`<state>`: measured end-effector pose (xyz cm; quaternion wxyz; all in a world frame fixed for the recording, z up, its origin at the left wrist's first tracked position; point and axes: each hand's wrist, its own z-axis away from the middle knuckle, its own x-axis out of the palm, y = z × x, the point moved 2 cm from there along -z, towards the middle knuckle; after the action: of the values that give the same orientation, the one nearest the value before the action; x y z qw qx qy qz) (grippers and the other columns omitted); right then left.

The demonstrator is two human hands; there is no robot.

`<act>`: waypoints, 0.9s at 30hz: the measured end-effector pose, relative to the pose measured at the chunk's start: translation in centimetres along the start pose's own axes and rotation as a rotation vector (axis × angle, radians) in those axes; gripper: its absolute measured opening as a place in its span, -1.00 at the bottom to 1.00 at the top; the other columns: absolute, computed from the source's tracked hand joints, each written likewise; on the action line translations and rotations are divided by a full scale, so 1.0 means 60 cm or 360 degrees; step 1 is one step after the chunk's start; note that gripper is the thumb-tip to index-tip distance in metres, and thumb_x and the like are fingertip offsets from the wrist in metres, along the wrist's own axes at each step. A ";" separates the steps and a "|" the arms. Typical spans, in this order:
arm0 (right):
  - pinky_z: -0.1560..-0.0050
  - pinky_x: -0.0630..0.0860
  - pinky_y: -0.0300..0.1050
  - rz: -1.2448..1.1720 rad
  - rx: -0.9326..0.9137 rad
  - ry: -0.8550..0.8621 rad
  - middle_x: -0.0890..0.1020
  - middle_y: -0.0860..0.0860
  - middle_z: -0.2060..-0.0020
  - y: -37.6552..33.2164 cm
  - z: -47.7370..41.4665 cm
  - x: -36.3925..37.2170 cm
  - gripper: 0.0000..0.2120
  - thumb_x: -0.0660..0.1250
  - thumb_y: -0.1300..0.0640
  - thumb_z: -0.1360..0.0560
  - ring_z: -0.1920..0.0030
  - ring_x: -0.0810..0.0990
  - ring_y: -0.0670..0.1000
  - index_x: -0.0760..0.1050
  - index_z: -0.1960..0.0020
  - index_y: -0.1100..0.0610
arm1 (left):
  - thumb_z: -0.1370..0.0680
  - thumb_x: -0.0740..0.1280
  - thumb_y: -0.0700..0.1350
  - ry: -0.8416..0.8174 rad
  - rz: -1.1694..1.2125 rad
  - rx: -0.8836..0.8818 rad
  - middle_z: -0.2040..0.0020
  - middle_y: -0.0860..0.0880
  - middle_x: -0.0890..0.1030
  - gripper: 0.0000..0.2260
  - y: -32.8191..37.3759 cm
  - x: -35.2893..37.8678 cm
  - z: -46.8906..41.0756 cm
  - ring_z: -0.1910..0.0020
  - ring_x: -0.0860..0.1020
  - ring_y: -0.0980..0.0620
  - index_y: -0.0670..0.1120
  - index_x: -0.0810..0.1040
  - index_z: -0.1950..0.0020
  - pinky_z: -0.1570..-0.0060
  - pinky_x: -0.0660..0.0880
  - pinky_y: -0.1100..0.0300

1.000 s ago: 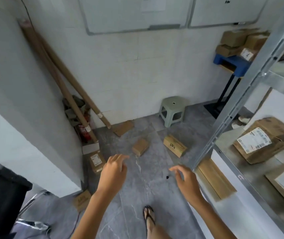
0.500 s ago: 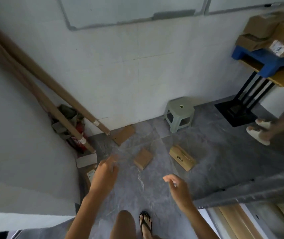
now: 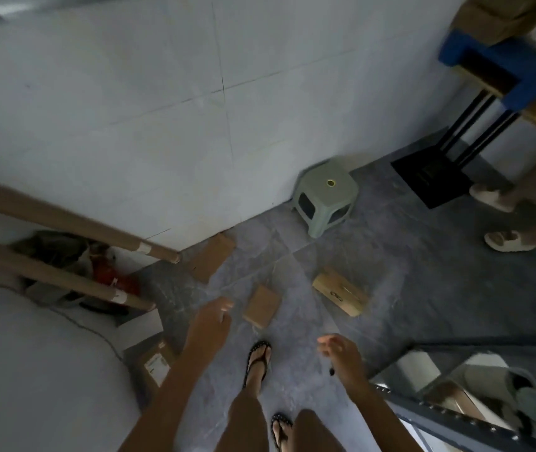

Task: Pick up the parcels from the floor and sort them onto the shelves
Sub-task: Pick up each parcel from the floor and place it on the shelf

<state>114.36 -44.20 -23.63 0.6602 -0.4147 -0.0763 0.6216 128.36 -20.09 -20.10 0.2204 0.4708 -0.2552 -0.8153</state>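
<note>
While the parcels lie on the floor (image 3: 423, 288), the shelf (image 3: 455, 415) stands at lower right; the long box (image 3: 340, 291) sits right of the small box (image 3: 262, 306), apart from it; both look like stiff cardboard, probably light, best gripped by opposite edges; the left hand (image 3: 210, 324) hovers just beside the small box, fingers loose, empty; the right hand (image 3: 341, 352) hangs slack, empty.
</note>
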 end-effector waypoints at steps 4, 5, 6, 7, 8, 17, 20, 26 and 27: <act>0.31 0.44 -0.31 -0.0130 0.0198 0.0020 0.68 0.16 0.15 -0.023 -0.097 0.036 -0.80 0.27 0.30 -0.51 0.27 0.60 -0.01 0.57 0.23 0.12 | -0.57 0.22 -0.23 -0.0186 -0.0085 -0.0074 -0.16 -0.14 0.60 -0.77 -0.027 0.029 -0.127 -0.13 0.56 -0.08 -0.15 0.55 -0.20 -0.13 0.44 0.17; 0.28 0.45 -0.27 -0.0168 0.0259 0.0009 0.68 0.17 0.14 -0.022 -0.120 0.046 -0.81 0.28 0.30 -0.50 0.25 0.61 0.01 0.57 0.23 0.12 | -0.56 0.23 -0.23 -0.0226 -0.0076 -0.0131 -0.13 -0.13 0.60 -0.77 -0.036 0.039 -0.154 -0.11 0.56 -0.08 -0.13 0.55 -0.19 -0.09 0.44 0.17; 0.26 0.45 -0.26 -0.0202 0.0327 0.0000 0.69 0.16 0.14 -0.019 -0.144 0.057 -0.80 0.29 0.29 -0.50 0.23 0.62 0.01 0.57 0.24 0.09 | -0.55 0.24 -0.23 -0.0259 -0.0078 -0.0191 -0.12 -0.13 0.61 -0.77 -0.047 0.052 -0.180 -0.10 0.56 -0.09 -0.12 0.55 -0.18 -0.07 0.45 0.17; 0.27 0.45 -0.25 -0.0221 0.0397 -0.0013 0.69 0.14 0.15 -0.013 -0.168 0.070 -0.79 0.28 0.28 -0.50 0.22 0.62 -0.01 0.57 0.23 0.06 | -0.55 0.24 -0.22 -0.0290 -0.0081 -0.0241 -0.11 -0.13 0.61 -0.78 -0.061 0.067 -0.205 -0.10 0.56 -0.10 -0.13 0.55 -0.17 -0.08 0.45 0.16; 0.28 0.43 -0.25 -0.0232 0.0457 -0.0030 0.69 0.11 0.15 -0.007 -0.194 0.083 -0.79 0.26 0.27 -0.51 0.22 0.62 -0.02 0.58 0.21 0.05 | -0.55 0.24 -0.21 -0.0329 -0.0085 -0.0286 -0.12 -0.15 0.61 -0.78 -0.079 0.085 -0.230 -0.11 0.56 -0.12 -0.13 0.54 -0.17 -0.10 0.46 0.13; 0.22 0.35 -0.14 -0.0143 0.0799 -0.0182 0.55 0.17 0.13 0.178 -0.490 0.245 -0.80 0.19 0.28 -0.53 0.13 0.50 0.08 0.54 -0.05 0.32 | -0.61 0.17 -0.16 -0.0552 -0.0234 -0.0515 -0.28 -0.17 0.52 -0.69 -0.316 0.333 -0.436 -0.25 0.48 -0.12 -0.16 0.43 -0.34 -0.20 0.36 0.16; 0.17 0.28 -0.09 -0.0113 0.0838 -0.0222 0.48 0.17 0.16 0.270 -0.605 0.314 -0.75 0.14 0.23 -0.57 0.16 0.43 0.07 0.50 -0.05 0.37 | -0.60 0.18 -0.19 -0.0567 -0.0165 -0.0602 -0.33 -0.20 0.46 -0.65 -0.410 0.439 -0.512 -0.29 0.44 -0.15 -0.18 0.35 -0.40 -0.19 0.36 0.14; -0.31 0.37 0.01 -0.0278 0.0930 -0.0465 0.35 0.19 -0.39 0.404 -0.815 0.447 -0.55 0.18 0.23 -0.60 -0.34 0.39 0.17 0.22 -0.46 0.22 | -0.59 0.22 -0.21 -0.0580 -0.0119 -0.0576 -0.48 -0.21 0.23 -0.48 -0.570 0.630 -0.646 -0.45 0.25 -0.14 -0.20 0.12 -0.51 -0.39 0.18 0.11; -0.37 0.32 0.01 -0.0303 0.0937 -0.0538 0.27 0.16 -0.45 0.415 -0.839 0.466 -0.48 0.18 0.22 -0.60 -0.40 0.33 0.16 0.10 -0.51 0.18 | -0.58 0.23 -0.21 -0.0629 -0.0138 -0.0536 -0.51 -0.19 0.18 -0.44 -0.588 0.657 -0.666 -0.47 0.19 -0.12 -0.20 0.07 -0.52 -0.42 0.13 0.11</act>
<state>132.57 -45.18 -83.67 0.7844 -0.0888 -0.0402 0.6125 141.19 -24.78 -84.96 0.2063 0.2697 -0.1335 -0.9311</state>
